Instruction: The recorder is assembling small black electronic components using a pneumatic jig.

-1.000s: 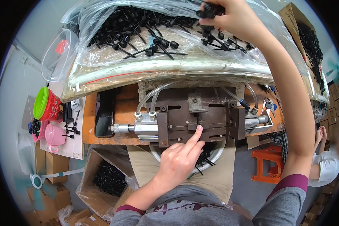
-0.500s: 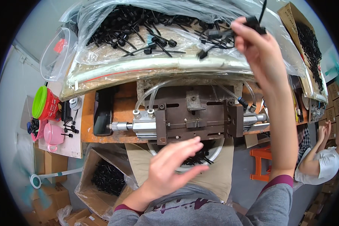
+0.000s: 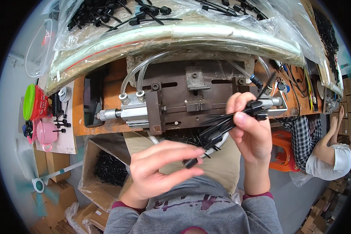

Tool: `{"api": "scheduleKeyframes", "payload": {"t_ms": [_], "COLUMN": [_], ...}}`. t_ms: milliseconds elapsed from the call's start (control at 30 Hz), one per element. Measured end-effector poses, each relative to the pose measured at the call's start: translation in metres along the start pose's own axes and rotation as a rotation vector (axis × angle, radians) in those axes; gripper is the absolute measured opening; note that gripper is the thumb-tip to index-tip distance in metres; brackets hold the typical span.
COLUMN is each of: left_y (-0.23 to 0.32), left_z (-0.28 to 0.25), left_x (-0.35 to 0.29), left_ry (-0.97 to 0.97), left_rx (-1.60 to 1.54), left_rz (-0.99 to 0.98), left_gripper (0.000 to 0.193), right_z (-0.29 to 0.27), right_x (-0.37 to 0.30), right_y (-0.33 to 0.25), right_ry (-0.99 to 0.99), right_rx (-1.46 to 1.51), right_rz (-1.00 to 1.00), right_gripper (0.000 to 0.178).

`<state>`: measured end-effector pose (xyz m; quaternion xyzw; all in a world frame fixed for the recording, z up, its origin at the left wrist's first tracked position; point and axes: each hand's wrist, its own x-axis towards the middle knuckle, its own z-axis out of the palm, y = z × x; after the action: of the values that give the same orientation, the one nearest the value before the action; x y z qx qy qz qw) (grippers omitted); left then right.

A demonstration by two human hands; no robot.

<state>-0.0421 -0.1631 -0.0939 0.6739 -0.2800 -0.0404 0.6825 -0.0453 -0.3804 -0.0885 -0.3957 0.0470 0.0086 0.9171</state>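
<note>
Black cable ties with chunky heads form a loose bundle above my lap, fanning out to the left. My right hand is closed around the bundle near several of its heads, and one tie tail sticks up past the fingers. At the bundle's lower left end, my left hand has its thumb and fingers around a black tie head. Its grip is partly blurred. Just beyond the hands sits a brown metal fixture, with a small block at its middle.
A silver cylinder with clear hoses flanks the fixture. Plastic-lined stock of black ties lies along the back. A round tub holding ties rests on my lap, a carton stands lower left, and another person sits at right.
My right hand has come down from the pile at the back to above my lap, carrying the ties. My left hand has moved slightly left and down, meeting the bundle. The view has shifted.
</note>
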Motion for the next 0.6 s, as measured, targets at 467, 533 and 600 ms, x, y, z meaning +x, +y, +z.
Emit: {"api": "scheduleKeyframes", "payload": {"t_ms": [467,533,600], "left_y": [-0.045,-0.048,-0.049], "left_z": [0.03,0.035,0.038], "left_x": [0.001,0.002,0.004], "left_ry": [0.008,0.012,0.008], "left_rx": [0.781,0.868,0.931], "left_rz": [0.262,0.269,0.263], "left_gripper": [0.031,0.031,0.031], "right_z": [-0.01,-0.011,-0.011], "right_x": [-0.031,-0.033,-0.034], "right_y": [0.004,0.006,0.007], "right_ry": [0.319,0.312,0.306], "right_rx": [-0.492,-0.53,-0.522], "right_rz": [-0.611,-0.628,-0.624], "right_gripper": [0.019,0.019,0.02]}}
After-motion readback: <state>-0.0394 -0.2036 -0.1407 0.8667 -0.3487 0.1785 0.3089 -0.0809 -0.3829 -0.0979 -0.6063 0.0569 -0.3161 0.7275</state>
